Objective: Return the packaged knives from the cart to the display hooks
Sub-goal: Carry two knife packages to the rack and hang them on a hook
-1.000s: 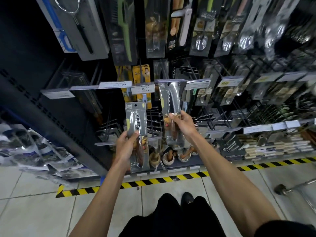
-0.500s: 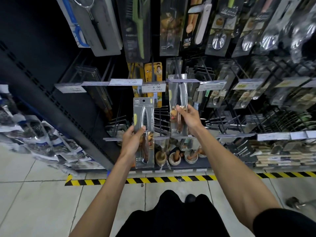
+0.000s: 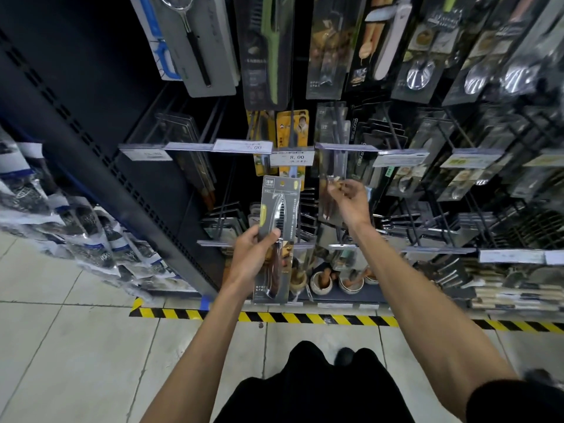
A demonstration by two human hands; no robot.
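Note:
My left hand (image 3: 254, 256) grips a packaged knife (image 3: 279, 209) around its middle and holds it upright in front of the display, below the 8.00 price tag (image 3: 292, 156). A second packaged knife (image 3: 329, 207) hangs on a display hook behind a clear price strip (image 3: 346, 146), to the right of the first. My right hand (image 3: 349, 201) is raised to it, and its thumb and fingertips pinch the face of that package. The hook itself is hidden behind the strip and package.
Rows of hooks with packaged utensils (image 3: 421, 65) fill the rack above and to the right. Small mortars (image 3: 320, 283) stand on the bottom shelf. Yellow-black tape (image 3: 274, 317) edges the tiled floor. Bagged goods (image 3: 91, 233) hang at left.
My right hand has pushed its packaged knife up and back onto the hook, and its grip has shrunk to the fingertips. My left hand has stayed put with its package.

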